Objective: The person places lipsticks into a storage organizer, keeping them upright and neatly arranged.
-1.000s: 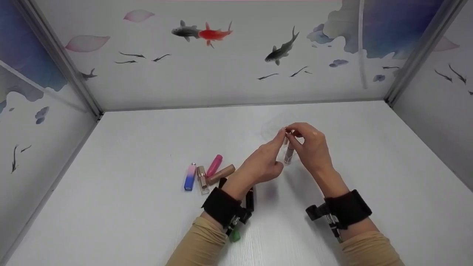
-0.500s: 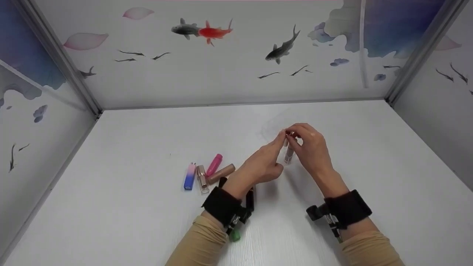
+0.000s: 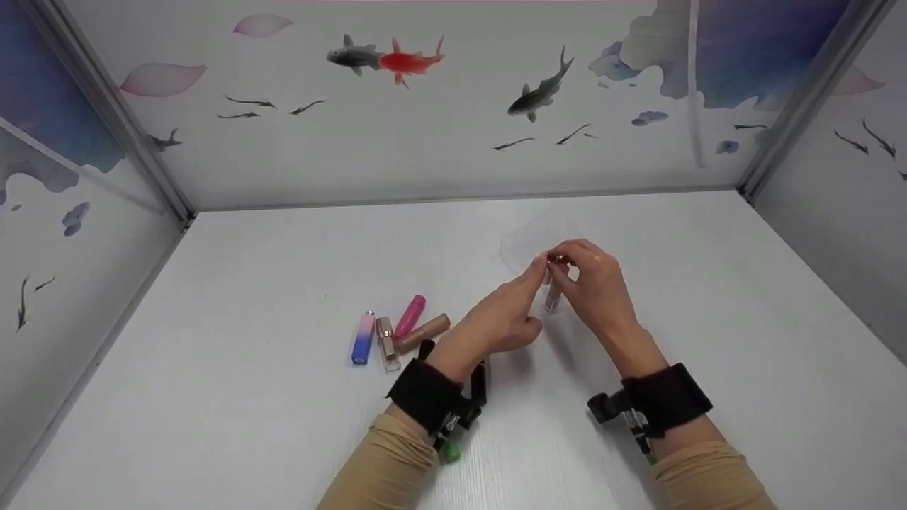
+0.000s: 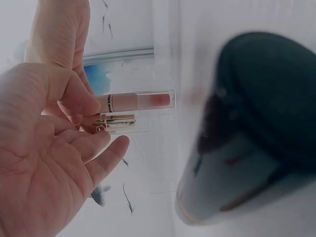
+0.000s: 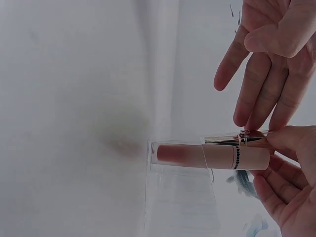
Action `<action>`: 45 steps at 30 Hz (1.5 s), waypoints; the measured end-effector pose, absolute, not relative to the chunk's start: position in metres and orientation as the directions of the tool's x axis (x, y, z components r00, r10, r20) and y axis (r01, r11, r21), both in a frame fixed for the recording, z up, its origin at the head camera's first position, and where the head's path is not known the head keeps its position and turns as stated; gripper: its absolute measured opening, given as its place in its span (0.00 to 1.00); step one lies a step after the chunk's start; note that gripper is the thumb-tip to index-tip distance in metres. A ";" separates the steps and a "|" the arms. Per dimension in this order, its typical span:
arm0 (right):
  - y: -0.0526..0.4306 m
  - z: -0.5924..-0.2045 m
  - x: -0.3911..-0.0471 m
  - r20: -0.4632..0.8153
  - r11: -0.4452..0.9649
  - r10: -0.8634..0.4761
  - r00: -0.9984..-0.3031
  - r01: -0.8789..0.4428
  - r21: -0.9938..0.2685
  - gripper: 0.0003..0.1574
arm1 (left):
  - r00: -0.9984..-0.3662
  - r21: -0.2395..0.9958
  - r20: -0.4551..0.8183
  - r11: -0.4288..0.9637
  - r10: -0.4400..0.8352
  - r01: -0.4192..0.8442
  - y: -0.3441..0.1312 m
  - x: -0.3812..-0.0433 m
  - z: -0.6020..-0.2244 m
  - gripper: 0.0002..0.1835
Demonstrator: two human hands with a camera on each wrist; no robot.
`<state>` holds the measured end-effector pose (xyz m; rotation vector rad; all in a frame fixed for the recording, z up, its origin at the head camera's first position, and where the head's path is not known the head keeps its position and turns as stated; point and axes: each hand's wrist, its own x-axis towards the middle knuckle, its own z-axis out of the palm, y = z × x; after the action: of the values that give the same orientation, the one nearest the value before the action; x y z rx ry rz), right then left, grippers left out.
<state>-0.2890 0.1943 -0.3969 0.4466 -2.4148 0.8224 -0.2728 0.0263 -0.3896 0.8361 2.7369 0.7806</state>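
My right hand [image 3: 599, 287] pinches the top of a gold-trimmed lipstick [image 5: 224, 141] between thumb and fingers. Right beside it, a pink lip gloss tube [image 4: 123, 102] stands upright with its lower end in a clear plastic holder [image 5: 185, 195]. The lipstick's lower part also overlaps a clear compartment in the left wrist view. My left hand [image 3: 499, 315] has its fingers extended, with fingertips right at the lipstick's upper end. The holder is faint in the head view, and the fingers partly hide both tube tops.
Left of the hands lie a pink-and-blue tube [image 3: 363, 338], a gold lipstick with clear cap [image 3: 387, 343], a bright pink tube [image 3: 410, 316] and a brown tube [image 3: 425, 333]. A black tube [image 3: 479, 384] and green item [image 3: 451, 451] sit by the left wrist. Printed panels enclose the table.
My right hand has come down slightly at the holder, with the lipstick in its fingers. The left hand stays almost in place, its fingertips dipping slightly; the tubes on the left lie as before.
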 end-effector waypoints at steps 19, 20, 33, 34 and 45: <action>0.190 -0.403 -0.289 0.609 0.793 -0.061 -0.791 -0.409 -0.451 0.06 | -0.811 0.551 0.008 0.674 0.585 0.492 0.027 -0.274 -0.396 0.48; 0.189 -0.404 -0.288 0.608 0.798 -0.056 -0.792 -0.401 -0.449 0.06 | -0.813 0.552 0.004 0.676 0.583 0.487 0.027 -0.274 -0.396 0.48; 0.187 -0.405 -0.287 0.563 0.830 -0.065 -0.824 -0.358 -0.427 0.07 | -0.815 0.516 -0.001 0.698 0.580 0.496 0.025 -0.277 -0.403 0.49; 0.187 -0.405 -0.287 0.563 0.831 -0.066 -0.824 -0.357 -0.426 0.07 | -0.813 0.515 0.001 0.697 0.582 0.499 0.025 -0.277 -0.403 0.49; 0.186 -0.406 -0.287 0.523 0.852 -0.067 -0.850 -0.322 -0.413 0.06 | -0.802 0.502 -0.003 0.695 0.597 0.516 0.027 -0.279 -0.406 0.48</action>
<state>-0.2869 0.1864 -0.4064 0.2845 -2.5232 0.6824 -0.2787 0.0269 -0.4064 0.9062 2.7367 0.7346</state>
